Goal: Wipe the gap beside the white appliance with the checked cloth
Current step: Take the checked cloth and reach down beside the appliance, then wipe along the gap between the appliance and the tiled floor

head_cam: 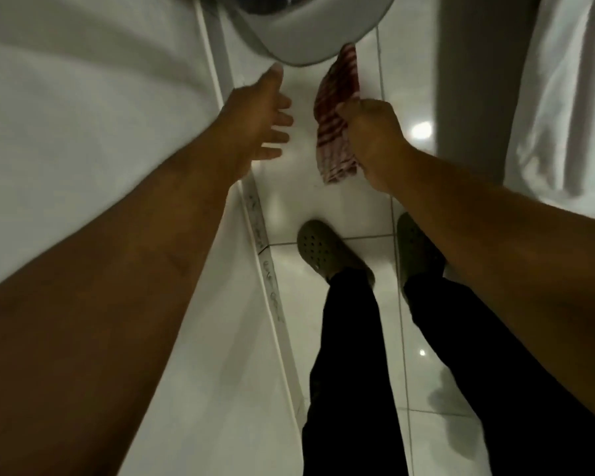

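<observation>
The white appliance [83, 139] fills the left side of the view, its top and front edge running down toward the floor. My right hand [371, 132] grips the red-and-white checked cloth [337, 115], which hangs bunched above the floor tiles. My left hand [265, 115] is stretched out beside the appliance's edge with fingers spread and nothing in it, a short way left of the cloth. A grey round door or drum rim [310, 25] juts out at the top, just above both hands.
Glossy white floor tiles [351, 207] lie below. My two feet in olive clogs [330, 249] and black trousers stand at the bottom centre. A grey upright panel [474, 80] and white fabric [564, 97] stand on the right. A marked strip [265, 249] runs along the appliance's base.
</observation>
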